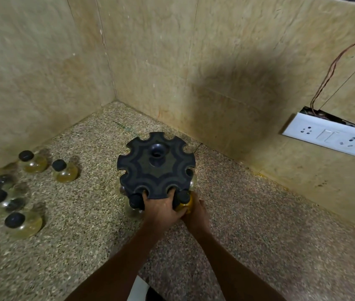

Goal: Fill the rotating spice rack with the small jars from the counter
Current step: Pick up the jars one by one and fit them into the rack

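A speckled granite counter (248, 224) meets beige tiled walls (226, 61); a switchboard (329, 136) sits at three o'clock. Loose jars (32, 161) cluster at nine o'clock. At centre, the left hand (161, 208) grips the spice rack (156, 166); the right hand (196, 213) holds a yellow jar (185, 204) against it.

One head-worn wide-angle view here, looking forward and steeply down into a counter (259, 213) corner. Both forearms reach in from the bottom edge, the spice rack (156, 165) sits close, dead centre; walls bend at the edges.
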